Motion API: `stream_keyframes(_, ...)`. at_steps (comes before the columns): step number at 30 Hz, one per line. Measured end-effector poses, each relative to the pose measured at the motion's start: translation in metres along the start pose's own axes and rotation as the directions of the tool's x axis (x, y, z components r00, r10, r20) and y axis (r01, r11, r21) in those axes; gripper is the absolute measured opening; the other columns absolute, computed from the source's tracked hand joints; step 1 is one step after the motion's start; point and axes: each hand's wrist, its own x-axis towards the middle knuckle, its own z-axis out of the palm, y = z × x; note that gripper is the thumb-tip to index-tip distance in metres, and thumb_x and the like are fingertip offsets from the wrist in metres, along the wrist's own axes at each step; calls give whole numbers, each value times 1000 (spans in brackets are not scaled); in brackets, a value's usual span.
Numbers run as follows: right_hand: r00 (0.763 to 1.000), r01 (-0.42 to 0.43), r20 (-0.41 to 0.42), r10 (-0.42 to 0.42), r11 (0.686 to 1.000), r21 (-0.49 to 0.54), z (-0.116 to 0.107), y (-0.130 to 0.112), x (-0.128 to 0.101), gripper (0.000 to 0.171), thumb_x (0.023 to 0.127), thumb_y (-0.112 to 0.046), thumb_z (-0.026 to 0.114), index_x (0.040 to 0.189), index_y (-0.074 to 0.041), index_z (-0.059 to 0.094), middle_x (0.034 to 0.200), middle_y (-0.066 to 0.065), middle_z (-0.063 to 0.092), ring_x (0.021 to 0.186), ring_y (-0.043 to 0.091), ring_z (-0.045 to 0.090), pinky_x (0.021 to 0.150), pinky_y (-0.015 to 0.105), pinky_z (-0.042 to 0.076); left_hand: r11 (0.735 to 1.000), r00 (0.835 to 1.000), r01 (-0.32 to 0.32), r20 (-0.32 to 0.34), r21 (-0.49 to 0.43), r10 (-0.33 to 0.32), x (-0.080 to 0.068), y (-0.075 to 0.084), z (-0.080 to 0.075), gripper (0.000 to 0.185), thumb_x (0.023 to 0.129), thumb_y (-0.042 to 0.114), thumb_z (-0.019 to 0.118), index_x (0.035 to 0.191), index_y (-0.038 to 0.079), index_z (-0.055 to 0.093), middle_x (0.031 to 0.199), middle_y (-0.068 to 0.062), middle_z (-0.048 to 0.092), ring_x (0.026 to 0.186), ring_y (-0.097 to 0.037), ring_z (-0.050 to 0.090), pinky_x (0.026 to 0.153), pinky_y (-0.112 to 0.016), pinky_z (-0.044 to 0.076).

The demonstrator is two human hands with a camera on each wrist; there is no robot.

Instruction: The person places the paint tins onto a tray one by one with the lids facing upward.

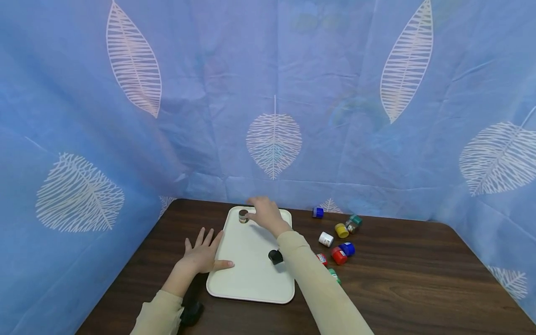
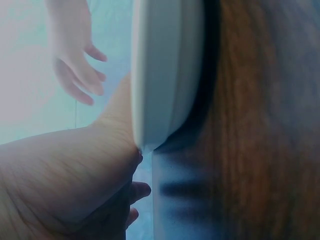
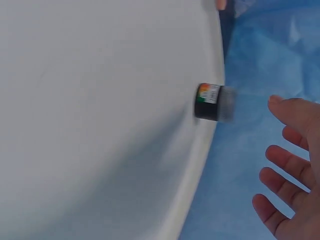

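Observation:
A white tray (image 1: pixel 251 279) lies on the dark wooden table. At its far left corner a small paint jar (image 1: pixel 243 216) stands upright; the right wrist view shows its dark body, a coloured label and a ribbed greyish lid. My right hand (image 1: pixel 267 216) hovers just right of the jar, fingers loosely bent, and in the right wrist view a gap separates the fingertips (image 3: pixel 275 100) from the lid. My left hand (image 1: pixel 202 257) rests at the tray's left edge, fingers spread and thumb reaching over the rim.
Right of the tray lie several paint jars: a white jar (image 1: pixel 325 239), a yellow jar (image 1: pixel 341 231), a red jar (image 1: pixel 339 255), blue jars (image 1: pixel 347 248) and green ones, partly behind my right sleeve (image 1: pixel 318 284). A blue leaf-patterned curtain (image 1: pixel 335 153) hangs behind the table.

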Motion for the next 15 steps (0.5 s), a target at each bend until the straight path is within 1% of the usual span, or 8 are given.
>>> stream_keyframes(4, 999, 42, -22, -42, 999, 5, -16, -2, -12, 43, 89, -30, 72, 128, -14, 62, 125, 7, 65, 117, 31, 60, 95, 48, 50, 1000, 1000, 2, -2, 3, -2, 0, 1, 0, 109, 77, 72, 64, 156, 11, 21, 161, -25, 18, 149, -48, 5, 106, -80, 7)
stream_keyframes(11, 989, 128, -75, -130, 991, -27, -38, -4, -38, 41, 88, -28, 74, 125, -14, 63, 123, 6, 66, 116, 29, 60, 93, 48, 51, 1000, 1000, 10, 2, -7, -10, -1, 1, 1, 110, 76, 72, 65, 156, 11, 22, 160, -25, 19, 149, -48, 5, 106, -80, 7)
stream_keyframes(15, 986, 148, -66, -152, 987, -62, -51, -3, -53, 41, 88, -31, 73, 124, -15, 64, 123, 5, 66, 118, 28, 59, 95, 49, 50, 1000, 1000, 10, -5, -10, -10, -1, 1, -1, 110, 76, 72, 65, 156, 11, 22, 160, -25, 19, 149, -48, 5, 106, -79, 7)
